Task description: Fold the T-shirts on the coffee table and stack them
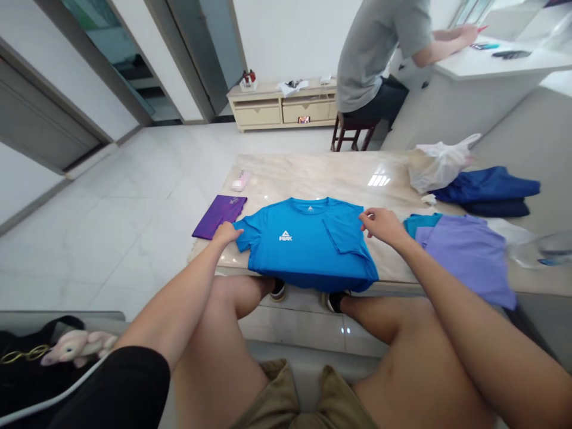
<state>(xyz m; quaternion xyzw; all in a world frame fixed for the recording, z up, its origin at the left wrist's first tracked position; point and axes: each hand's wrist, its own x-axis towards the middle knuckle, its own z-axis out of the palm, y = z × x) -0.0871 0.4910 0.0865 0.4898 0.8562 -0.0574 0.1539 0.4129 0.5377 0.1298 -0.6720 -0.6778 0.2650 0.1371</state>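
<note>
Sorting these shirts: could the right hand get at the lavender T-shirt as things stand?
Probably yes: the right hand sits at the blue T-shirt's edge, right beside the lavender T-shirt, with nothing visibly between them on the marble table.

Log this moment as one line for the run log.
left hand: on sleeve of blue T-shirt | right hand: at shirt's folded-over side | surface: marble table | nearby: lavender shirt, purple folded cloth
</note>
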